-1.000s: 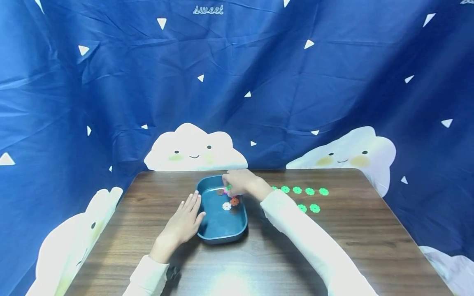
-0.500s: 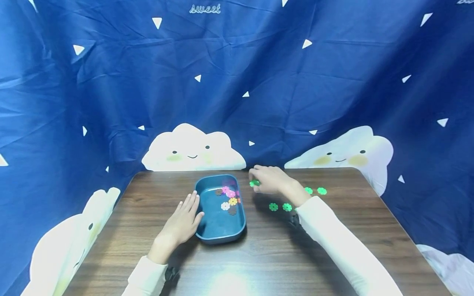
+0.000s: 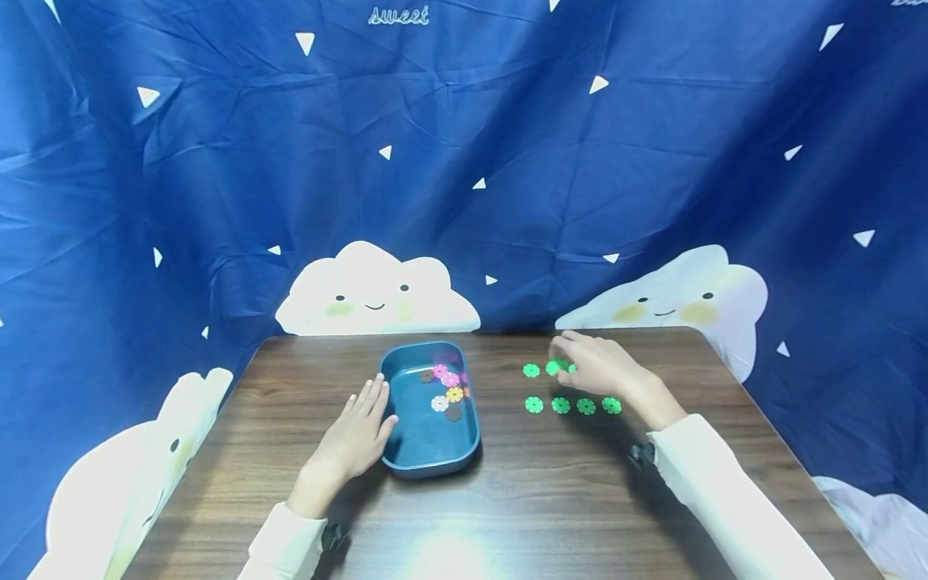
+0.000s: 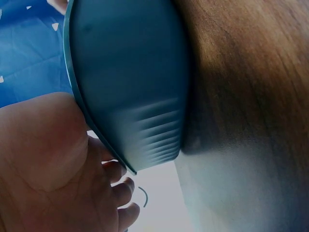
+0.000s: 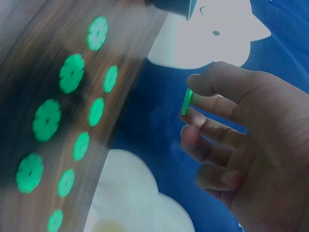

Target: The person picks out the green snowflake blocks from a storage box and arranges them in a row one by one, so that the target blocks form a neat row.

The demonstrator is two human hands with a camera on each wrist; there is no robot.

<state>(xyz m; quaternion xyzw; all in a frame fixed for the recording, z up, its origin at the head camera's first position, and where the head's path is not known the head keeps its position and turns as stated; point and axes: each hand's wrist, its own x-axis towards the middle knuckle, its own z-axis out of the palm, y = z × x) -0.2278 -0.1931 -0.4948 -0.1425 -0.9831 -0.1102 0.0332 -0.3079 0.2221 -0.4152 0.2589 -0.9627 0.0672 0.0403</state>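
Note:
My right hand (image 3: 598, 366) hovers above the right part of the table. Its thumb and fingertips pinch a thin green flower-shaped disc (image 5: 187, 101), seen edge-on in the right wrist view. Below it lie matching green discs in two rows, a far row (image 3: 532, 370) and a near row (image 3: 561, 406); the hand hides part of the far one. On the left rim of a teal plastic box (image 3: 431, 467) rests my left hand (image 3: 355, 435), fingers straight. Inside the box are pink (image 3: 449, 379), yellow (image 3: 453, 395), white (image 3: 440, 403) and brown (image 3: 453, 412) discs.
The wooden table (image 3: 536, 499) ends at a far edge just behind the box and the discs. A blue curtain (image 3: 522, 161) with white clouds (image 3: 377, 298) hangs behind it and round both sides.
My right hand has left the box with a green disc pinched in it and moved right, over the rows on the table. The left hand has stayed at the rim.

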